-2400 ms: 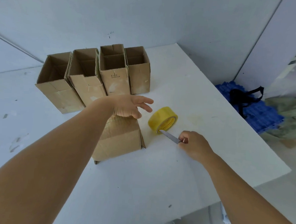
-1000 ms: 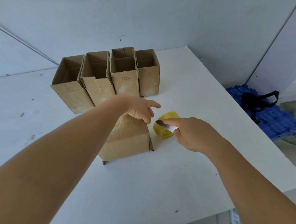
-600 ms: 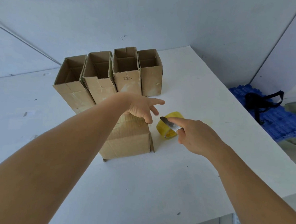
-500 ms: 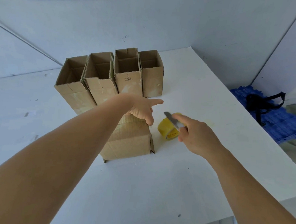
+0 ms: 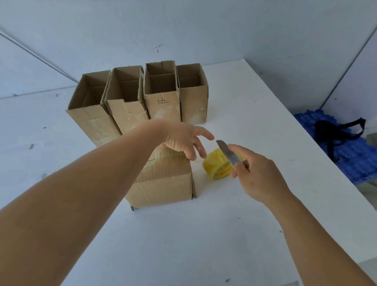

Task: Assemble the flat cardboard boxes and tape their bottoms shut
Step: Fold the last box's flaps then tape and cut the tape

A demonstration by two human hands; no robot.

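Hiding part of yellow tape roll [image 5: 217, 166]: right hand [image 5: 258, 177] gripping knife [image 5: 229, 155]; left hand [image 5: 183, 140] released.

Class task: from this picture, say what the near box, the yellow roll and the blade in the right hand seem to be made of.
Near box: brown corrugated cardboard, matte, ribbed surface.
Yellow roll: probably glossy plastic tape, translucent sheen.
Blade: looks like bare metal, grey and reflective.

tape roll [image 5: 218, 166] right of box [image 5: 162, 181]
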